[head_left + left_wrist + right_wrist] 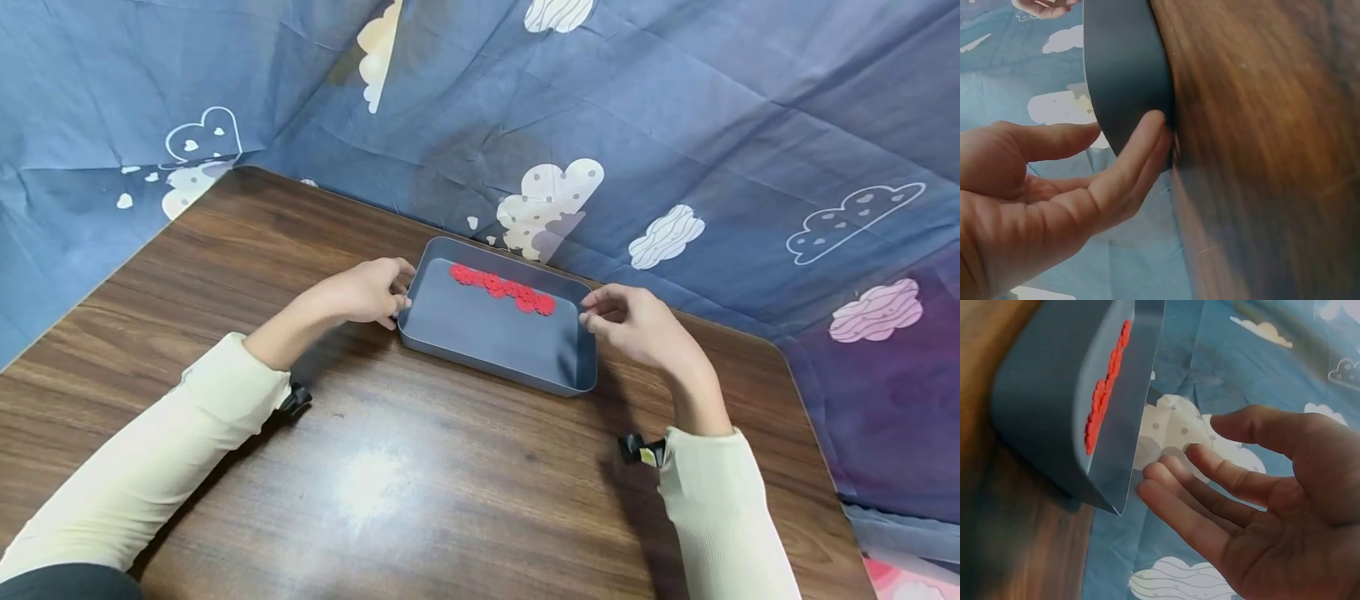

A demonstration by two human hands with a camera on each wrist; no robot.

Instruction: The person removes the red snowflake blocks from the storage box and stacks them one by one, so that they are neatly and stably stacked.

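Observation:
A grey rectangular tray [487, 337] lies on the wooden table. Inside it, along the far side, is a row of several small red flower-shaped pieces [508, 288]. At the tray's left end is my left hand [367, 289]; in the left wrist view its fingertips [1155, 119] rest against the outer wall, and the thumb is near the rim. My right hand [633, 321] is beside the right end. The right wrist view shows its loosely bent fingers [1172, 512] a little apart from the tray wall, holding nothing.
The brown wooden table [450, 492] extends in front of the tray. Behind the tray, a blue curtain [420, 158] with printed clouds hangs along the table's far edge. Black straps with small devices sit at both wrists.

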